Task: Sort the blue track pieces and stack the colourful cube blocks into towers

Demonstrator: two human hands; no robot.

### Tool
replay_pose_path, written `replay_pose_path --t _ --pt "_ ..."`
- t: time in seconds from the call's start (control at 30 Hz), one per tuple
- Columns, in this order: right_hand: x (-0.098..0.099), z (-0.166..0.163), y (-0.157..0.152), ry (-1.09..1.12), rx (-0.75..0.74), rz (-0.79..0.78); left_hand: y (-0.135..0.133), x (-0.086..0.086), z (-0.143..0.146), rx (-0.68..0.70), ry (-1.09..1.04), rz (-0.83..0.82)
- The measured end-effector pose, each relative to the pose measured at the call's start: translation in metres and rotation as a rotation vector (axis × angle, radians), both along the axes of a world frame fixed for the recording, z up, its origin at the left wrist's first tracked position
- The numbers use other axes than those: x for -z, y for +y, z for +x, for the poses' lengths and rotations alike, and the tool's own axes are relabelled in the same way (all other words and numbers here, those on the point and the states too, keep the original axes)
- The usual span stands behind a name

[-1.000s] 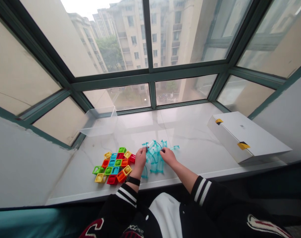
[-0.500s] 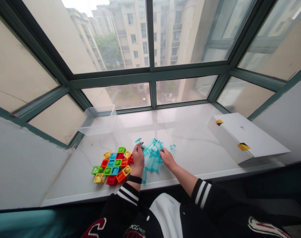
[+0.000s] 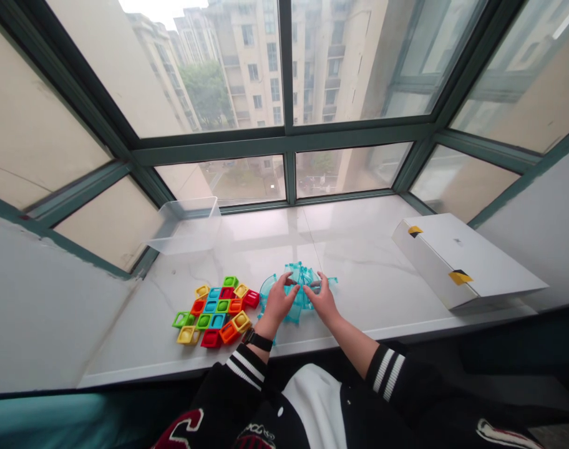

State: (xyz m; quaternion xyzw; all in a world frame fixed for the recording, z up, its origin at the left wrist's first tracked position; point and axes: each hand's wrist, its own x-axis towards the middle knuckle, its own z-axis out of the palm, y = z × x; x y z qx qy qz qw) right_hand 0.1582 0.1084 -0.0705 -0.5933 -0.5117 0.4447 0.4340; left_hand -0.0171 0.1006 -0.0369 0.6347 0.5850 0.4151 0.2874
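Observation:
Several see-through turquoise plastic pieces (image 3: 291, 315) lie in a loose pile on the white sill in front of me. Over the pile, my left hand (image 3: 279, 300) and my right hand (image 3: 322, 302) face each other with curled fingers. Between their thumbs and fingers they grip a thin turquoise plastic piece (image 3: 302, 274); its exact outline blends into the pile beneath. To the left of my left hand lies a patch of coloured plastic blocks (image 3: 223, 306) in red, yellow, green, blue and orange, with a red block (image 3: 251, 299) closest to the hand.
At the back left stands a clear plastic bin (image 3: 186, 234). A white box (image 3: 471, 252) with yellow-and-black tabs sits at the right. The sill's front edge (image 3: 350, 342) runs close to my body, and window frames (image 3: 289, 140) rise behind.
My left hand has moved right and my right hand slightly right, so they now meet over the pile. The turquoise pieces have shifted, and the red block by my left hand shows more fully.

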Motion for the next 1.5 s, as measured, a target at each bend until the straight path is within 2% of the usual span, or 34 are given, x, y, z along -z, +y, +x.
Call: replay_pose_path --t 0.1,0.2,0.33,0.47,0.57,0.67,0.77,0.97,1.1,1.23,1.33,1.5 --pt "-0.002 0.005 -0.005 -0.135 -0.048 0.114 -0.002 -0.002 -0.001 0.057 0.114 0.051" --pt "-0.005 0.008 -0.007 -0.270 -0.107 0.170 -0.014 -0.007 -0.014 0.045 0.209 0.105" --pt "-0.004 0.009 -0.005 -0.432 -0.139 0.173 -0.060 -0.002 -0.043 -0.096 0.378 0.131" --pt "0.001 0.009 0.001 -0.588 -0.137 0.185 -0.113 0.030 -0.053 -0.131 0.524 0.106" --pt "0.003 0.012 0.005 -0.684 -0.148 0.192 -0.128 0.062 -0.046 -0.132 0.583 0.089" --pt "0.002 0.020 0.006 -0.768 -0.183 0.216 -0.122 0.083 -0.039 -0.129 0.573 0.084" --pt "0.001 0.030 0.004 -0.828 -0.170 0.245 -0.110 0.089 -0.040 -0.117 0.538 0.108" --pt "0.008 0.049 0.011 -0.797 -0.045 0.273 -0.089 0.080 -0.050 -0.138 0.501 0.165" --pt "0.012 0.050 0.025 -0.801 -0.129 0.206 -0.065 0.074 -0.053 -0.089 0.429 0.160" --pt "0.019 0.045 0.033 -0.809 -0.247 0.243 -0.046 0.068 -0.058 -0.064 0.341 0.119" --pt "0.028 0.038 0.033 -0.806 -0.338 0.292 -0.041 0.064 -0.065 -0.015 0.334 0.115" --pt "0.037 0.022 0.027 -0.765 -0.344 0.321 -0.040 0.065 -0.077 -0.003 0.362 0.106"
